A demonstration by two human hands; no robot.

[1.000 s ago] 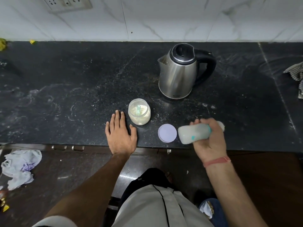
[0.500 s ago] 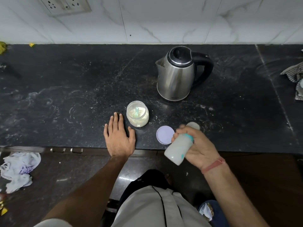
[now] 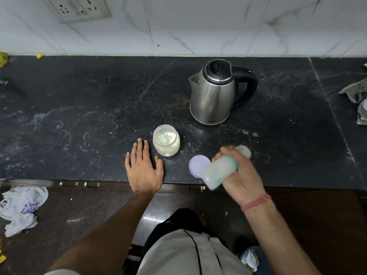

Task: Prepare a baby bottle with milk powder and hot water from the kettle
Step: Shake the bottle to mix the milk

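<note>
The bench point(image 3: 79, 108) is a dark stone slab, dusted with pale powder marks, set against a white marbled wall with a socket plate point(image 3: 79, 8) at upper left. A steel kettle point(image 3: 213, 94) with a black lid and handle stands upright toward the back right, spout to the left. A striped cloth point(image 3: 357, 96) lies at the far right edge. On the floor at lower left lies a crumpled plastic bag point(image 3: 21, 207).

Near the front edge stands an open jar point(image 3: 166, 143) of pale powder with a teal scoop inside it. A lilac lid point(image 3: 198, 165) lies flat to the right of the jar, apart from it and partly covered by the bottle.

The bottle point(image 3: 218, 171), holding cloudy white liquid and motion-blurred, is tilted in the air above the front edge, base toward the person, teal collar and capped top pointing away.

The right hand point(image 3: 240, 175) holds the bottle near the collar, fingers curled round it; a red band circles the wrist. The left hand point(image 3: 144, 167) rests palm down on the bench just beside the jar, fingers straight and slightly spread, thumb nearest the jar.
</note>
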